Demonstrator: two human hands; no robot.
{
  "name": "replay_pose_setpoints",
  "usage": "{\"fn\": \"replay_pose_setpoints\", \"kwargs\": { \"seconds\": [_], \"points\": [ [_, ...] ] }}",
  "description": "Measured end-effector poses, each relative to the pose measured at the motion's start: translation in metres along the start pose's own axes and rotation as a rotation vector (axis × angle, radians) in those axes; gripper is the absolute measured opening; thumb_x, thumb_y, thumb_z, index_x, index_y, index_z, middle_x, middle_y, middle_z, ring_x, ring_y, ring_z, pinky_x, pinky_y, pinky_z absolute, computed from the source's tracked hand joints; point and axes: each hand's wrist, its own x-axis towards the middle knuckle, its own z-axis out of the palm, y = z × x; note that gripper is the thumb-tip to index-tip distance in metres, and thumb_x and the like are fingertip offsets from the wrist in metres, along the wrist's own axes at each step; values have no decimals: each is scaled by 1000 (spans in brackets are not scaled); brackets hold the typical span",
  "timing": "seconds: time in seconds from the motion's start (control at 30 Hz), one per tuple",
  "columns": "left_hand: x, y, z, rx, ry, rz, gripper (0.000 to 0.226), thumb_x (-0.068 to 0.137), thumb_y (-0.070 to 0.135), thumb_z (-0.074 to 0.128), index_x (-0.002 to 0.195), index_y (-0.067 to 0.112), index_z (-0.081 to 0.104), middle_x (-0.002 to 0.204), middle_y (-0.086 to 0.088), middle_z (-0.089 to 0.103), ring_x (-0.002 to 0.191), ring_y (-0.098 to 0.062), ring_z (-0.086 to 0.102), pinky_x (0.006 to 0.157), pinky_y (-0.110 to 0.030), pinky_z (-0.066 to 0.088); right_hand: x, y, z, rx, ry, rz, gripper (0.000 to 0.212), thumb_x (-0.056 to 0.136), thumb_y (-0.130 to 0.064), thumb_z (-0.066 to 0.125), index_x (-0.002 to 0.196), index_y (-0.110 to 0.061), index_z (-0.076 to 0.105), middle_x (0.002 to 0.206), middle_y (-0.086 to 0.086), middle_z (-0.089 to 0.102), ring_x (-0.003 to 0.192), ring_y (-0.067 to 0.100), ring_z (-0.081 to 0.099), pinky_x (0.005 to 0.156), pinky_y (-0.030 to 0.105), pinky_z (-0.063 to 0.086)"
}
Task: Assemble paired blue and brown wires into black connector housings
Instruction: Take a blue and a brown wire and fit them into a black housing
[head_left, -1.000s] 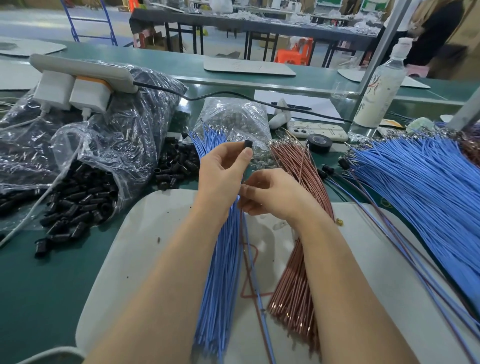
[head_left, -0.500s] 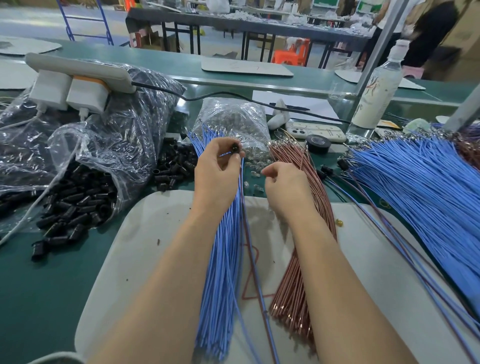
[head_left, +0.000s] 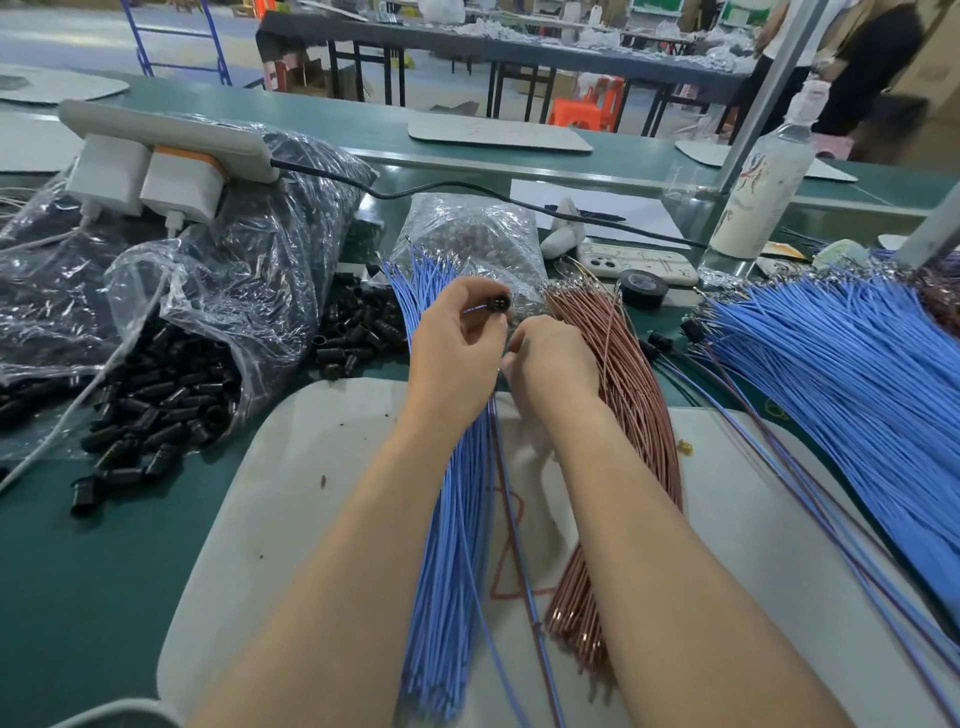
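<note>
The left hand (head_left: 457, 348) pinches 1 black housing (head_left: 497, 303) over the blue wires (head_left: 462, 545) — a weak pinch could drop it. The right hand (head_left: 556, 364) has curled fingers just beside — holding what, I cannot tell.

Crinkled glossy clear plastic bag (head_left: 249, 270), matt black plastic housings (head_left: 156, 410).

tabletop (head_left: 104, 571) is coloured dark green | mat (head_left: 311, 493) is seen off-white with dark specks | blue wires (head_left: 457, 545) and copper-brown wires (head_left: 634, 395) are laid on the mat | housings (head_left: 166, 410) left of the mat are black, bagged in clear plastic (head_left: 249, 291) | tape roll (head_left: 643, 288) beyond the mat is black | bottle (head_left: 763, 197) beyond the mat is white, patterned red and black
</note>
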Motion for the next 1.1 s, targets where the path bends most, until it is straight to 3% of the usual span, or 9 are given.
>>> {"fn": "replay_pose_setpoints", "kwargs": {
  "seconds": [0.13, 0.23, 0.33, 0.47, 0.63, 0.87, 1.0, 1.1],
  "points": [
    [-2, 2, 0, 3, -31, 13, 25, 87, -10, 50, 99, 9, 61, 94, -3, 67, 90, -11, 64, 85, -15, 48, 3, -2, -2, 12, -60, -5, 21, 86, -17, 55, 104, -13, 66, 106, 13, 66, 101, 32, 60, 75, 31, 45],
    [-2, 3, -1, 17, -46, 17, 25, 88, -8, 51, 98, 12, 61, 93, 2, 67, 89, -6, 64, 83, -13, 47, 0, 7, -13, 255, 44, -47, 22, 93, -15, 51, 109, -9, 65, 109, 12, 64, 101, 27, 58, 87, 34, 46],
    [-3, 2, 0, 40, -69, 15, 26, 89, -5, 51, 97, 18, 60, 95, 5, 67, 92, -7, 64, 85, -15, 48, -9, 16, -37, 674, 158, -109, 14, 94, -18, 57, 98, -11, 68, 82, 0, 66, 75, 11, 59, 73, 26, 48],
    [-4, 2, 1, 76, -101, 13, 28, 90, -4, 52, 97, 22, 59, 94, 7, 66, 93, -8, 64, 88, -22, 50, -31, 19, -53, 1025, 94, -243, 8, 91, -16, 63, 84, -17, 64, 67, -6, 64, 59, 1, 58, 59, 16, 50],
    [-5, 4, 2, 129, -118, 45, 27, 89, -5, 51, 100, 17, 62, 94, 3, 67, 90, -8, 64, 87, -22, 51, -34, 20, -46, 1004, 117, -289, 11, 90, -7, 63, 84, -16, 63, 70, -4, 64, 58, -3, 58, 57, 13, 46],
    [-7, 2, 3, 213, -127, 69, 25, 90, -1, 52, 105, 16, 64, 94, 2, 68, 89, -11, 63, 85, -26, 52, -31, 24, -41, 887, 234, -305, 6, 88, -12, 67, 86, -18, 65, 77, -8, 67, 72, 5, 63, 70, 20, 51],
    [-7, 2, 2, 269, -133, 94, 26, 92, 3, 53, 112, 16, 64, 99, 4, 68, 89, -8, 61, 82, -16, 48, -32, 24, -40, 800, 312, -326, 5, 88, -14, 66, 90, -16, 70, 80, -9, 68, 73, -1, 61, 70, 9, 45],
    [-8, 4, 2, 319, -142, 149, 26, 92, 4, 54, 112, 15, 65, 99, 5, 66, 81, 0, 55, 72, -5, 40, -33, 23, -40, 702, 404, -339, 9, 89, -15, 65, 95, -12, 72, 85, -2, 69, 78, 5, 63, 73, 14, 49]
  ]
}}
